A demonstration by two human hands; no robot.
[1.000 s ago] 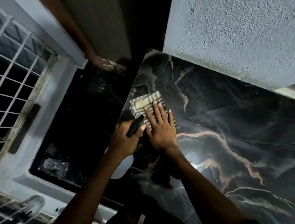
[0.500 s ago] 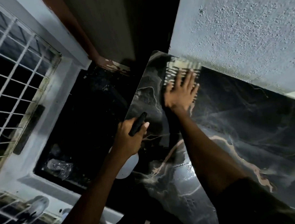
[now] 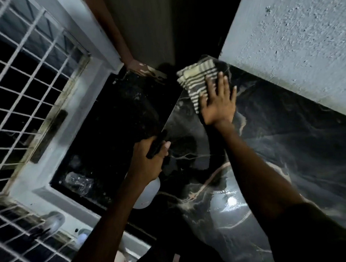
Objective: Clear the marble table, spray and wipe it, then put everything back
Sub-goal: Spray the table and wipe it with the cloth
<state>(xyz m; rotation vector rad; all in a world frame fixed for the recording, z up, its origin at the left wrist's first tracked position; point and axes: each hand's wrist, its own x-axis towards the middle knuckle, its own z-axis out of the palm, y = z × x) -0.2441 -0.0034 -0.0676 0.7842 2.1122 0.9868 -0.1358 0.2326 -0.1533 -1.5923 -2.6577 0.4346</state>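
The black marble table [image 3: 288, 155] with pale veins fills the right half of the head view. A striped cream-and-dark cloth [image 3: 197, 78] lies at its far left corner. My right hand [image 3: 219, 101] presses flat on the cloth, fingers spread. My left hand [image 3: 149, 161] is closed around the black trigger head of a white spray bottle [image 3: 147, 195], held over the table's left edge. A wet shine shows on the marble near the front.
A rough white wall [image 3: 293, 36] borders the table's far side. Left of the table lies a dark floor [image 3: 108, 133] with a clear plastic bag [image 3: 79, 182]. A white window grille [image 3: 17, 88] stands at far left.
My right hand pushed the cloth from the table's left edge near me up to the far corner by the wall, then slid it a little left. The left hand with the bottle stayed put.
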